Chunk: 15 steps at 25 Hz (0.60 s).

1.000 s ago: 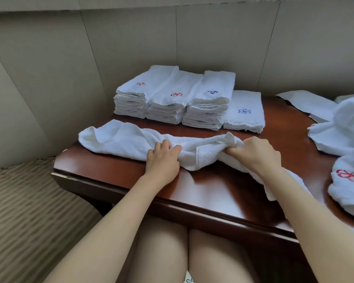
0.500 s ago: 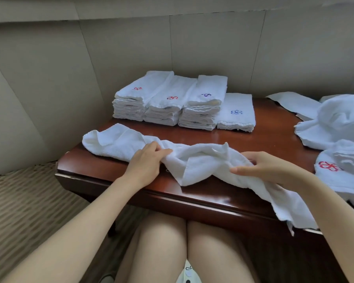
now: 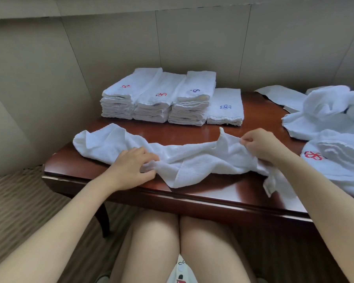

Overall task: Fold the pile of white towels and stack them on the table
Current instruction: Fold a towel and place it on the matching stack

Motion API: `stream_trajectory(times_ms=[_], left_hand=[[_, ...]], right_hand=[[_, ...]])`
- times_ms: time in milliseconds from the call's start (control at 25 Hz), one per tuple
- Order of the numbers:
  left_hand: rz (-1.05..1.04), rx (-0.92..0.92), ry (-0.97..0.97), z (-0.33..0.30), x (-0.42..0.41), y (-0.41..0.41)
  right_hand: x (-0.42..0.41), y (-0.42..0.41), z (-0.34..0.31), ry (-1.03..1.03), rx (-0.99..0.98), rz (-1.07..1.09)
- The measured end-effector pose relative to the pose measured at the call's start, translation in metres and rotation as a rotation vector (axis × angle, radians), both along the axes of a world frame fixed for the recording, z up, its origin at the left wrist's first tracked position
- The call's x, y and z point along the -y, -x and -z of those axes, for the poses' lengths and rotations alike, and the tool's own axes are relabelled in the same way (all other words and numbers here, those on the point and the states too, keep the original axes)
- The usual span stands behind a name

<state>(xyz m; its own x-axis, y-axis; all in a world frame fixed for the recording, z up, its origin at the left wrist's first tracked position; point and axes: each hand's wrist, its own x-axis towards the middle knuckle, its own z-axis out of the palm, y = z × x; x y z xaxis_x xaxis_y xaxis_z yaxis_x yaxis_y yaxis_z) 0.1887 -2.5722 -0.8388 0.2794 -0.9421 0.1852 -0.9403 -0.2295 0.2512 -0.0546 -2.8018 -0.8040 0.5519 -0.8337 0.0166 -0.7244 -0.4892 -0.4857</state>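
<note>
Both hands are holding one white towel [image 3: 192, 160]: the right hand [image 3: 260, 146] is pinching its raised edge, the left hand [image 3: 131, 168] is gripping a bunched part. It is lying across the brown tabletop [image 3: 192, 131]. Folded stacks [image 3: 157, 99] are sitting behind, loose towels [image 3: 325, 119] beside.

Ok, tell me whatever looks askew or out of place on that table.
The crumpled white towel that both hands work on droops off the glossy dark wooden table's near edge at its right end. In the back row of folded white towel stacks, the rightmost stack sits much lower than the other three. Nothing looks spilled or damaged.
</note>
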Motion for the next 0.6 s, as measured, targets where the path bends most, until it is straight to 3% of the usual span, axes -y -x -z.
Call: stream_trajectory(times_ms=[80, 160, 320, 480, 600], left_hand=[[-0.009, -0.139, -0.174, -0.022, 0.013, 0.000], [0.012, -0.090, -0.186, -0.032, 0.035, -0.003], [0.078, 0.145, -0.425, -0.034, 0.074, -0.010], [-0.063, 0.255, -0.199, -0.056, 0.098, -0.022], [-0.095, -0.005, -0.049, -0.064, 0.108, -0.025]], right_hand=[[0.000, -0.013, -0.008, 0.158, -0.177, 0.060], [0.001, -0.021, -0.014, 0.171, -0.253, 0.053], [-0.008, -0.012, -0.004, 0.077, -0.058, -0.194], [-0.007, 0.010, -0.002, -0.228, 0.306, -0.138], [-0.004, 0.001, -0.005, -0.258, 0.241, -0.116]])
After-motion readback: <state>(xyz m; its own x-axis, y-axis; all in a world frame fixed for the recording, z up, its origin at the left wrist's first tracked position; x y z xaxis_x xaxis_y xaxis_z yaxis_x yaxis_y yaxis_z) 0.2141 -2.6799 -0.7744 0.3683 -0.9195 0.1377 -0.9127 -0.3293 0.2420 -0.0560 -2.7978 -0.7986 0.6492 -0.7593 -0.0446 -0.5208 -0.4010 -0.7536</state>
